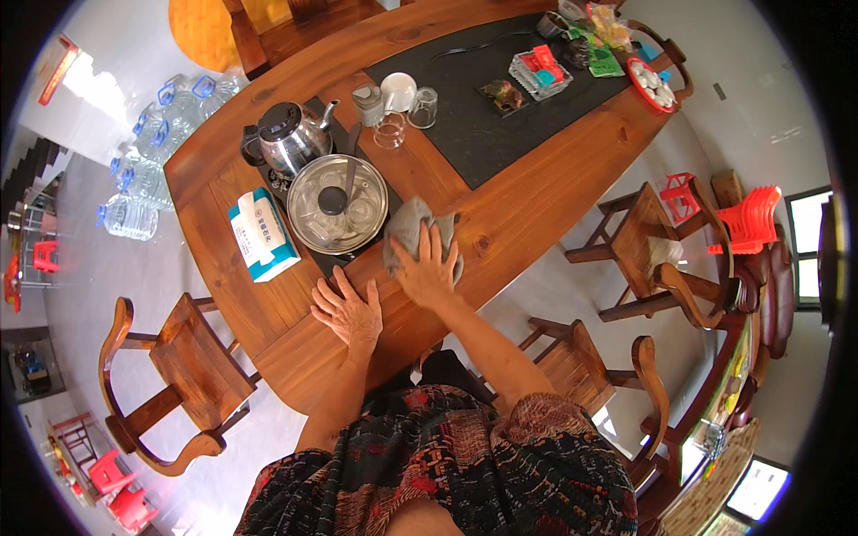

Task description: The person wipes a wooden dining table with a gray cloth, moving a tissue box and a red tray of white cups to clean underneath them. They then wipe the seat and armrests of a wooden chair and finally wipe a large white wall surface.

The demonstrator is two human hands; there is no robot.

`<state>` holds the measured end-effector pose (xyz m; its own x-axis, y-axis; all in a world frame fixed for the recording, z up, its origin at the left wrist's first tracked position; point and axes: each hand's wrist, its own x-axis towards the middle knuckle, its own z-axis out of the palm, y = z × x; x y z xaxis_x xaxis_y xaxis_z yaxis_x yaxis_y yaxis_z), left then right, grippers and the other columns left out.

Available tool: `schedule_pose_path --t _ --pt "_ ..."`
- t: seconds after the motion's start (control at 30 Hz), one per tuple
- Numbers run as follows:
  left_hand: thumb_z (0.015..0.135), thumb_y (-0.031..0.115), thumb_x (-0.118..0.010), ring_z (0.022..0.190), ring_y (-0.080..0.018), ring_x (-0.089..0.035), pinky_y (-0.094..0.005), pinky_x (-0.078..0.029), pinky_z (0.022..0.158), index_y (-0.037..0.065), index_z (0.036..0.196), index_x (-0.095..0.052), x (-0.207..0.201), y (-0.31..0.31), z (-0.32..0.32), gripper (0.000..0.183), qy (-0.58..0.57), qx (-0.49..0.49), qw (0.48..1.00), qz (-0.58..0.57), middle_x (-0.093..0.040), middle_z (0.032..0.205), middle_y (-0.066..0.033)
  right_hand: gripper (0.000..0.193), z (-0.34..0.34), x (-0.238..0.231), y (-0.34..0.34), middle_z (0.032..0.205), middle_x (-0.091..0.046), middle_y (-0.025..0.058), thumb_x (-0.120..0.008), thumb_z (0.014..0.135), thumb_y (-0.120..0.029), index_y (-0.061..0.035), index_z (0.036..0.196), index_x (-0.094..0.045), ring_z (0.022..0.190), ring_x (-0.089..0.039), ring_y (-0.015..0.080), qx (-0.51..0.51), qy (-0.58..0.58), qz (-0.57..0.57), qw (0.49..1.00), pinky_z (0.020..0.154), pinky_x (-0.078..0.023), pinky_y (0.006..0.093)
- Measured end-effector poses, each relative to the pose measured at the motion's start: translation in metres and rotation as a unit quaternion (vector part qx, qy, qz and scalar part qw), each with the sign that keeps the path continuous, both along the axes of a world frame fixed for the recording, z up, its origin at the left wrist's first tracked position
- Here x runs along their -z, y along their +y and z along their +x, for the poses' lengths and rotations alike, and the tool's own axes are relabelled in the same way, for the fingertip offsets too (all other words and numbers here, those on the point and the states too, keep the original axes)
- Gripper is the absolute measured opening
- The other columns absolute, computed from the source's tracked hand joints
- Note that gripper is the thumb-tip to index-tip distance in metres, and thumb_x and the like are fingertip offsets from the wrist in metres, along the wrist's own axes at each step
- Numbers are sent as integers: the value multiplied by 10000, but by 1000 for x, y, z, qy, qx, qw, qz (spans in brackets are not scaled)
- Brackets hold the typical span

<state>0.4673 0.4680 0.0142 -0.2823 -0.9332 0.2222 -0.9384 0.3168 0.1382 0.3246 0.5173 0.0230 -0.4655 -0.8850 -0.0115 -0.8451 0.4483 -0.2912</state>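
Observation:
My right hand [426, 271] presses a crumpled grey cloth [409, 223] down on the wooden table, fingers spread over it and bent at the edge. Flat on the table's near edge lies my left hand [347, 308], fingers apart, with nothing in it. Just beyond the left hand is a round pot with a glass lid [315, 219] and a dark knob; glasses show through the lid. A steel kettle [290, 143] with a black lid and handle stands behind that pot. To the left sits a blue and white tissue box [262, 234].
Glass cups [390, 130], a white cup [399, 91] and a small pitcher [367, 104] stand past the pot. A black slab [483, 116] bears packets and a clear basket [541, 73]. A red plate [640, 92] is far right. Wooden chairs [192, 362] surround the table.

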Motion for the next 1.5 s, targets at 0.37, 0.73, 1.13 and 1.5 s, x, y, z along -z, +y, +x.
schedule_pose_path --t 0.37,0.73,1.13,1.5 --pt "796 536 -604 1329 -396 -248 -559 -161 1088 116 1416 -378 -2 3 1 782 32 -7 999 28 -335 1401 -208 548 -34 -11 25 1500 -277 166 -562 838 -492 -366 1363 -467 1388 -232 333 -35 37 -47 998 1042 -165 611" --pt "800 428 -639 1315 -417 -258 -568 -160 1086 71 1417 -362 -10 9 -12 765 -12 16 1000 -11 -309 1406 -235 548 -252 2 -13 1477 -298 137 -542 847 -518 -369 1367 -448 1370 -249 325 52 89 -49 993 1051 -157 617" --pt "886 360 -602 1340 -401 -246 -539 -200 1094 134 1436 -343 -24 -4 -264 649 62 99 991 60 -275 1437 -212 559 -471 3 11 1511 -267 167 -502 864 -545 -387 1393 -414 1396 -229 338 151 94 17 984 1044 -163 651" --pt "879 509 -533 1383 -402 -167 -565 -143 1105 177 1479 -266 -12 -5 -280 737 -68 85 989 102 -189 1499 -205 527 -579 16 -1 1503 -272 159 -473 888 -543 -394 1390 -420 1395 -225 336 326 111 2 939 1029 -173 658"
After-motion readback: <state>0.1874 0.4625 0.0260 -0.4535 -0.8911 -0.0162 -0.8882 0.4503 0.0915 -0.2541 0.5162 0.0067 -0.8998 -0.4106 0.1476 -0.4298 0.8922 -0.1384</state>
